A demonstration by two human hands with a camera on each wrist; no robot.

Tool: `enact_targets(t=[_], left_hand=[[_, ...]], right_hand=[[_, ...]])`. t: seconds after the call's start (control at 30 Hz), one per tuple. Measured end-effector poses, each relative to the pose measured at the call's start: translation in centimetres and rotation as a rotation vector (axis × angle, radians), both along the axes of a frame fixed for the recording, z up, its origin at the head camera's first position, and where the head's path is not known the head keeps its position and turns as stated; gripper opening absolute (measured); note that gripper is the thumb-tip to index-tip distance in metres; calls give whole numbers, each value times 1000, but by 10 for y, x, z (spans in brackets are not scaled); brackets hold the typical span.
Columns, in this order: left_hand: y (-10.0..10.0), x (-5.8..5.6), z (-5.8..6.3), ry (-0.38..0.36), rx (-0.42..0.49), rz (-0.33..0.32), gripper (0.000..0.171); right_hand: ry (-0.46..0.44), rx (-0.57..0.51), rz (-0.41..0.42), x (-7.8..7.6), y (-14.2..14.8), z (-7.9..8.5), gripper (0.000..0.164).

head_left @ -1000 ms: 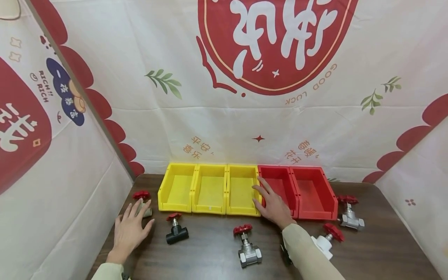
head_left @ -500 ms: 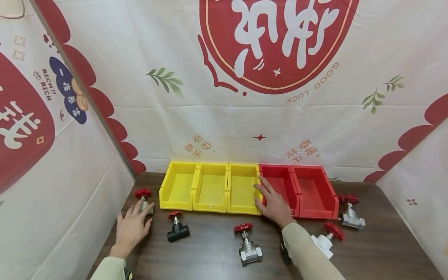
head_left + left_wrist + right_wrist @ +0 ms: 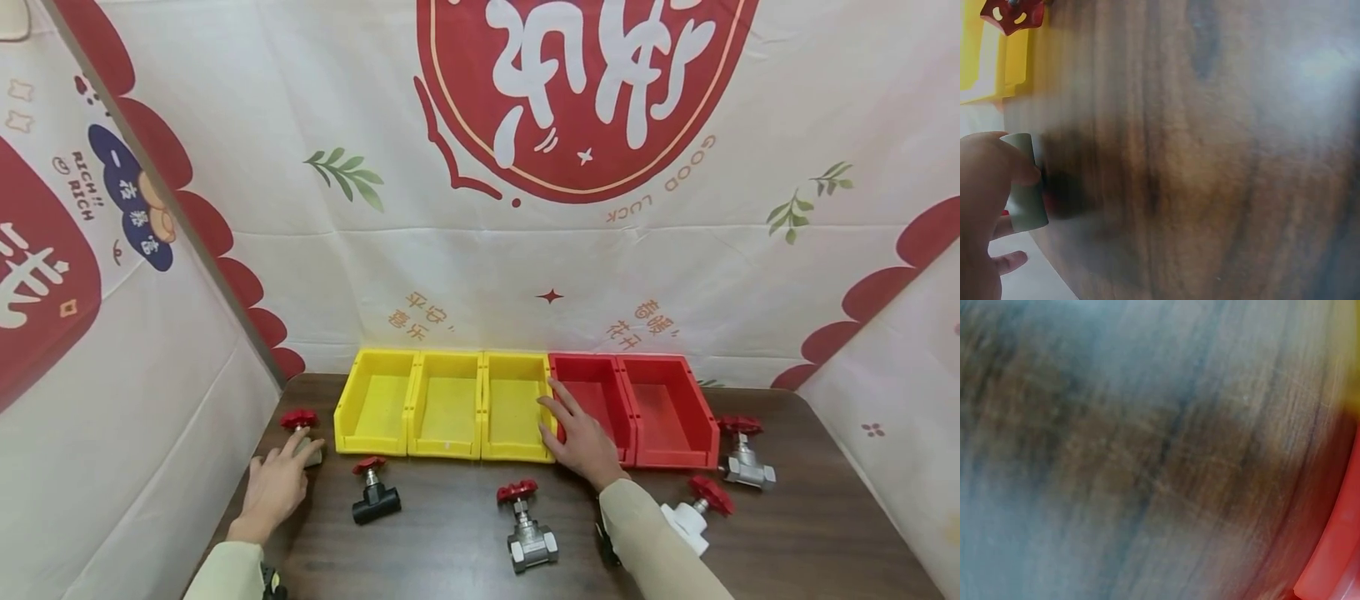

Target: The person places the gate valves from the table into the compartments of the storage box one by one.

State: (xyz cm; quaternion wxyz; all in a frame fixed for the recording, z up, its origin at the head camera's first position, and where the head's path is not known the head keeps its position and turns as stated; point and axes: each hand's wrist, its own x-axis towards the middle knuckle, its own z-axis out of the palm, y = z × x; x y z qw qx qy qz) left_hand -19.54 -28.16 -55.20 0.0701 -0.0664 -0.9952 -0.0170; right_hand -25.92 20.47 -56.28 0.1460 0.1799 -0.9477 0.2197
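Observation:
At the table's left edge my left hand pinches a grey-green valve with a red handwheel. In the left wrist view the thumb lies across the valve's pipe-shaped body, with fingers on its far side. My right hand lies over the nearer red bin, its loosely bent fingers at the right wall of the third yellow bin. Part of that hand is hidden from above. The right wrist view shows tabletop and a red bin edge, without the hand.
Two more yellow bins and another red bin complete the row against the cloth backdrop. On the table stand a black valve, a metal valve, a white valve and another metal valve.
My left hand's thumb has drawn in from its spread position towards the grey-green valve, and its fingers have closed in. The right hand has stayed at the bins.

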Motion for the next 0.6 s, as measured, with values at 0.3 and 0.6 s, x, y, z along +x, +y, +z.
enact_targets(t=[0.3,0.6], left_hand=[[-2,-7,2,-75,33,10,57],[1,-16,8,-132,35,2,50]], right_hand=[[-13,-4,6,1,-3,-3,55],[-12,-2,6,0,0,0,55]])
